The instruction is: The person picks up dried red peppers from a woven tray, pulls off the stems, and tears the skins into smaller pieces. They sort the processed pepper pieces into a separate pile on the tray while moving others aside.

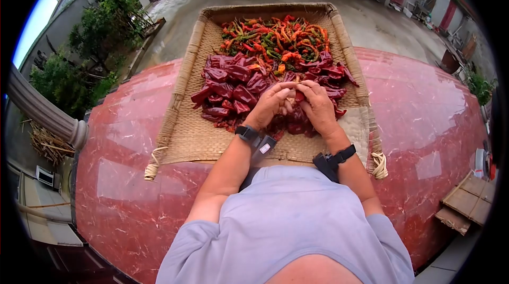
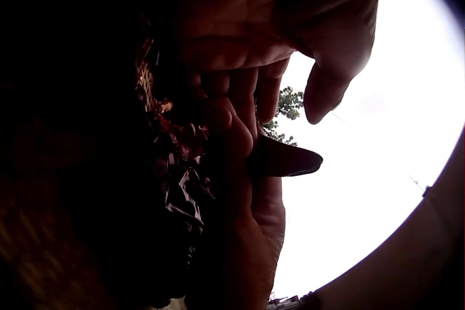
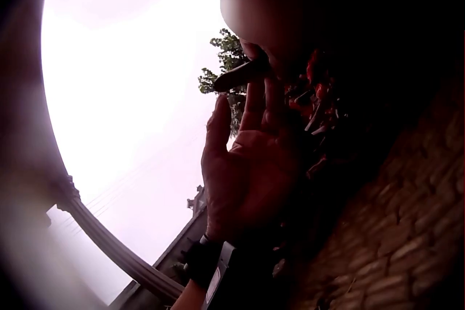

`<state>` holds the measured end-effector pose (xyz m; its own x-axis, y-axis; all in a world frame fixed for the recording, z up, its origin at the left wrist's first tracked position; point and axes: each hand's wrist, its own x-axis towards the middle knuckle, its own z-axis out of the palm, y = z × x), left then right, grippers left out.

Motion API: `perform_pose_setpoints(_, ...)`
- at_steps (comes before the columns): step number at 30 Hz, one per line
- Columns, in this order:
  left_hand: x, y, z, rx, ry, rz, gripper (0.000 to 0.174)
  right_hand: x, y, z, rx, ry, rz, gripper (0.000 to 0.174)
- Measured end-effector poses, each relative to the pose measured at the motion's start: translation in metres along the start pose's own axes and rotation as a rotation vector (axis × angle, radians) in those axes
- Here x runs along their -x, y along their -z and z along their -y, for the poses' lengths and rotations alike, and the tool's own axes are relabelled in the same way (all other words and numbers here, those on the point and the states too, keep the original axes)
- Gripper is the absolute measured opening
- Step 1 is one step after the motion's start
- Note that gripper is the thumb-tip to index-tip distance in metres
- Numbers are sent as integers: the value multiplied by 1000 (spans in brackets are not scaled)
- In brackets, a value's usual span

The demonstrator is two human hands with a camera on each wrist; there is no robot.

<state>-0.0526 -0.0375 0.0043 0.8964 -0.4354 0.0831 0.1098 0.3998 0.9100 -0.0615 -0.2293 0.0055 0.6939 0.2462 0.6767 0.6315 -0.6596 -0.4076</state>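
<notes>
Both hands meet above the dark red peppers (image 1: pixel 244 95) in a woven tray (image 1: pixel 180 138). The right hand (image 1: pixel 318 106) pinches a small red pepper piece (image 1: pixel 300 96); in the left wrist view its dark tip (image 2: pixel 294 161) sticks out against the sky. My left hand (image 1: pixel 271 105) has its fingers bent toward the right fingertips, thumb apart from the piece. Seen from the right wrist, the left palm (image 3: pixel 258 168) faces the camera, its fingers reaching up beside the dark piece (image 3: pixel 238 77). Whether the left fingertips touch it is hard to tell.
Thin red, orange and green chillies (image 1: pixel 275 40) fill the tray's far part. A pale cloth or board (image 1: pixel 354 127) lies at its right near corner. Red polished stone (image 1: pixel 419 125) surrounds the tray, with a column (image 1: pixel 47 105) at left and flat boxes (image 1: pixel 469 199) at right.
</notes>
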Motion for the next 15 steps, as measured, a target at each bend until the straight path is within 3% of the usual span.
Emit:
perform_pose_setpoints(1,1,-3,-3,76,-3,-28,46,0,1,4,-92,-46,-6,39)
perform_pose_setpoints(4,-5,7,3,-133,-30,-62,54,-2,-1,1,-406,-161,-66,22)
perform_pose_setpoints(7,-3,4,5,-227,10,-11,41,-3,-5,4,-792,-352,-136,12)
perform_pose_setpoints(8,-3,4,4,-260,26,10,37,-2,-4,5,-815,-415,-105,13)
perform_pose_setpoints(9,-4,8,6,-271,39,37,21,-1,-3,6,-838,-479,-74,13)
perform_pose_setpoints(12,-5,11,12,-171,37,-16,16,0,-5,1,-924,-611,-57,15)
perform_pose_setpoints(15,-5,13,12,32,94,72,13,2,-6,-6,-964,-628,-28,17)
